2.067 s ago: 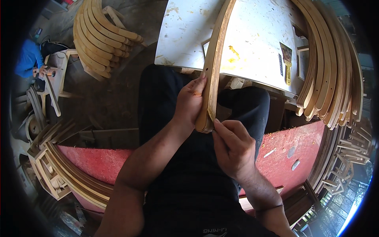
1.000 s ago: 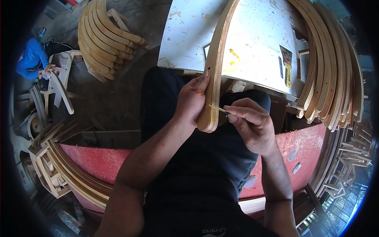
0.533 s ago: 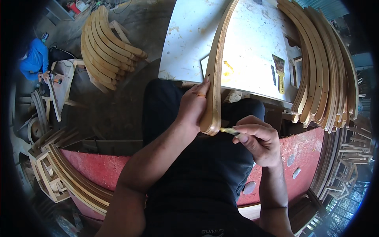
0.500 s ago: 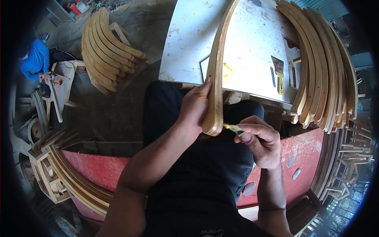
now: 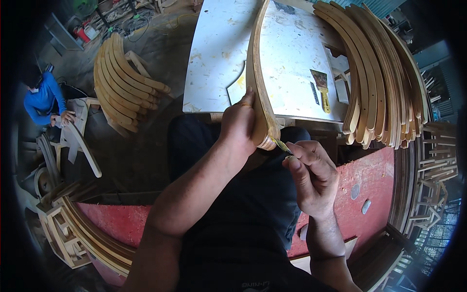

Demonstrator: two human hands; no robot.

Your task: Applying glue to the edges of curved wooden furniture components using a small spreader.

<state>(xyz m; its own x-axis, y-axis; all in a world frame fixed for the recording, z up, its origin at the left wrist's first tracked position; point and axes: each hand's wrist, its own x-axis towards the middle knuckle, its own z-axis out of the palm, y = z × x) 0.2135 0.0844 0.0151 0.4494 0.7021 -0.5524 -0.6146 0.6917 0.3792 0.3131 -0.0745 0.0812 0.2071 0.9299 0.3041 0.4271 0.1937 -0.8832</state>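
A long curved wooden slat [image 5: 258,80] runs from the top of the view down toward my lap, its far part over the white table. My left hand [image 5: 238,119] is closed around its near part, with the thumb along the side. Pinched in the fingers of my right hand [image 5: 315,173] is a small thin blade [image 5: 282,146] smeared with yellowish paste. The blade's tip touches the rounded near end of the slat. My right fingers cover its other end, so its full shape is hidden.
On the white table [image 5: 209,63] lie a putty knife [image 5: 322,92] and a light flat plate [image 5: 237,87]. Stacked curved slats [image 5: 374,73] stand at right, more slats [image 5: 119,87] at left. A person in blue [image 5: 46,100] works at far left. A red board [image 5: 365,194] lies beside me.
The slat's near end has turned and shifted up in view, and the blade now meets its edge. The view has shifted a little. At left, the person in blue has leaned over the workpiece.
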